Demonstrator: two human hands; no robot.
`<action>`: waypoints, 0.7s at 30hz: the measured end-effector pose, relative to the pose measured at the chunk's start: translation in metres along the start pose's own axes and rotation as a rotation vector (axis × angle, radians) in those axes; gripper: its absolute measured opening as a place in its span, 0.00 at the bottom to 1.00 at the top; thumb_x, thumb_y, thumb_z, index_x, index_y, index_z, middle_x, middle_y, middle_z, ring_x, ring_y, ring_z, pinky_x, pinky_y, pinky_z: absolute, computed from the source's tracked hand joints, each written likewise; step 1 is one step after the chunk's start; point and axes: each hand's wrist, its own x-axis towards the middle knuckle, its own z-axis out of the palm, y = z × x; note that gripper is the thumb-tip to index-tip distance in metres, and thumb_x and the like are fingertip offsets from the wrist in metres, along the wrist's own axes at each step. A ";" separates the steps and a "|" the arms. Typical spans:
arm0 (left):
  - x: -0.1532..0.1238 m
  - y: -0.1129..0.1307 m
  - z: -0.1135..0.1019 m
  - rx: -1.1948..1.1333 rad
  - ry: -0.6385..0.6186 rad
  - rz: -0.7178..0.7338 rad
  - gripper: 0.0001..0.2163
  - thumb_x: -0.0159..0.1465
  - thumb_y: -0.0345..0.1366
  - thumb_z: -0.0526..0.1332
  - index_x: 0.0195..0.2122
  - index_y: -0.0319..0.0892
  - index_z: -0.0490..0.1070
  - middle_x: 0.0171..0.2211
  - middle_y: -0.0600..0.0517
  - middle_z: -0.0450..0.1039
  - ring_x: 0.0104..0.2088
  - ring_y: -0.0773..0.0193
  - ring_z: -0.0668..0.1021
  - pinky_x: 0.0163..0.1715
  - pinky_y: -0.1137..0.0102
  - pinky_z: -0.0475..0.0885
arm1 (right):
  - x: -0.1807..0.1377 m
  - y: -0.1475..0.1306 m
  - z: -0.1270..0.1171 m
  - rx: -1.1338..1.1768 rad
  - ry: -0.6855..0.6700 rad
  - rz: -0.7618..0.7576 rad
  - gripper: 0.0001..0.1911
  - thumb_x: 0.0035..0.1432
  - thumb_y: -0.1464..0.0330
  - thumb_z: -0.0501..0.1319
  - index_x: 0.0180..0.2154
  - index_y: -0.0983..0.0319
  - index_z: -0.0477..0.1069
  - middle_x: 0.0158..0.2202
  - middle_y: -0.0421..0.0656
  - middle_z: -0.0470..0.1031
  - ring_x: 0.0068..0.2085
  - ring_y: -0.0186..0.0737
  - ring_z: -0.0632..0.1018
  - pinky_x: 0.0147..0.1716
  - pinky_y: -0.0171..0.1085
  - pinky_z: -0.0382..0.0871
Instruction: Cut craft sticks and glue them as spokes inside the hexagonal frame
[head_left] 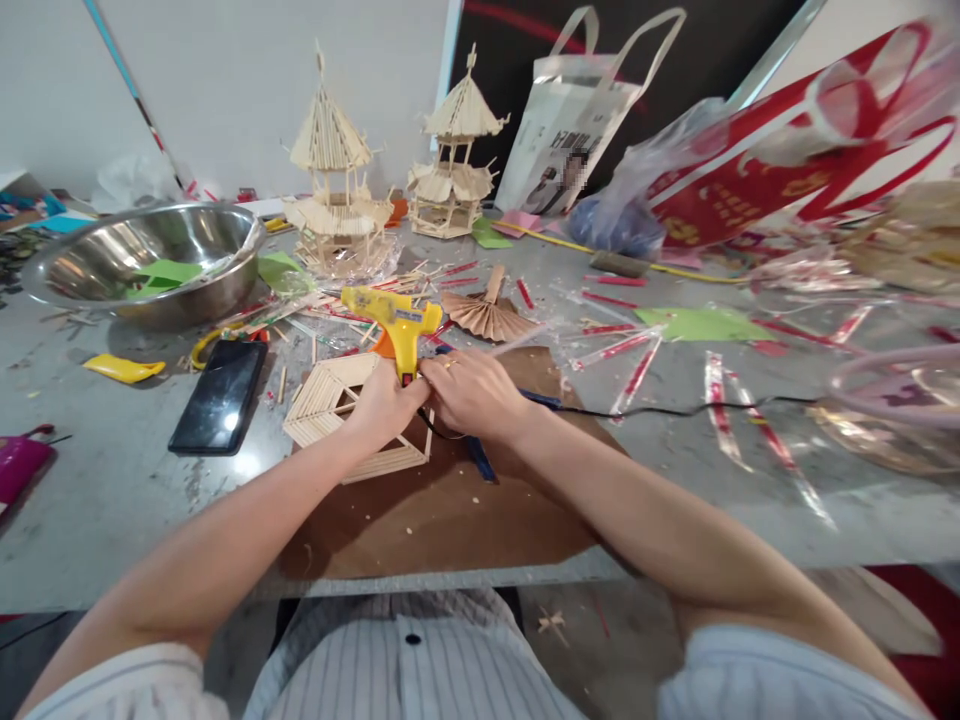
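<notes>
A yellow hot glue gun (405,330) is upright in my left hand (386,405), whose fingers are wrapped round the lower handle. My right hand (476,390) is closed right beside it, its fingertips close to the handle. From the far side of the right hand sticks out a thin translucent rod (525,338), which looks like a glue stick; the rest is hidden by the fingers. Under the hands lies a flat polygonal frame of wooden sticks (322,410), partly covered, on a brown sheet (450,520). Dark blue strips (480,460) show beneath the right hand.
Two stick pagodas (334,200) (454,170) stand at the back. A steel basin (142,260), a phone (219,395) and a yellow object (124,368) are on the left. A black cord (675,410) runs right, among wrappers (637,375). Bags (559,130) stand behind a folded paper fan (487,310).
</notes>
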 end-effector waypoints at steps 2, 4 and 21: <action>0.001 0.001 -0.002 -0.020 0.009 -0.028 0.08 0.51 0.33 0.51 0.18 0.41 0.51 0.16 0.59 0.49 0.18 0.75 0.54 0.17 0.75 0.50 | 0.005 -0.004 0.006 0.007 -0.062 0.013 0.15 0.58 0.68 0.44 0.36 0.65 0.68 0.28 0.45 0.72 0.28 0.37 0.69 0.24 0.36 0.51; 0.001 0.001 -0.003 -0.019 -0.008 -0.049 0.09 0.51 0.33 0.52 0.18 0.42 0.50 0.15 0.59 0.47 0.17 0.75 0.53 0.16 0.74 0.48 | 0.003 0.005 0.011 -0.002 -0.119 0.009 0.18 0.60 0.65 0.42 0.34 0.64 0.68 0.28 0.46 0.73 0.27 0.35 0.69 0.22 0.35 0.47; 0.005 -0.001 -0.009 -0.069 0.053 -0.087 0.08 0.51 0.33 0.53 0.19 0.42 0.52 0.16 0.58 0.49 0.17 0.74 0.54 0.17 0.74 0.49 | -0.093 0.122 0.000 0.188 -0.083 0.964 0.27 0.57 0.52 0.42 0.31 0.63 0.70 0.23 0.49 0.71 0.24 0.40 0.69 0.21 0.36 0.52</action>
